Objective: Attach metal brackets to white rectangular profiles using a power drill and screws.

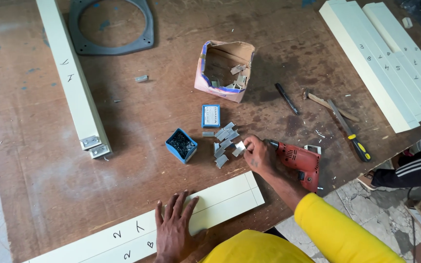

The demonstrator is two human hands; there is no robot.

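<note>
Upper left of the frame: I log a long cream panel (72, 78) lying on the brown table (137, 126), its top end cut off by the frame edge, two small metal brackets at its near end. Beside it, a grey ring-shaped frame (110, 46), its top also cut off.

Lower centre: my left hand (174, 231) lies flat, fingers spread, palm down on a cream board (220, 199) that runs out of the frame at lower left; the wrist is hidden behind my yellow sleeve.

Centre: an open blue box of dark screws (181, 145), its blue lid (211, 116) close above to the right, then a loose heap of small metal plates (224, 141). Behind these, a torn cardboard box (224, 68) with more plates inside; its depth is shadowed and I cannot count them.

Centre right: my right hand (259, 155) pinches one small metal plate (240, 145) between fingertips at the heap's edge. Touching the back of that hand, a red power drill (300, 163); its bit is hidden by the hand.

Right: a black pen (287, 98), a hammer (328, 104), a yellow-handled screwdriver (351, 132). Upper right: stacked cream strips (381, 63), cut off at the frame's top.
</note>
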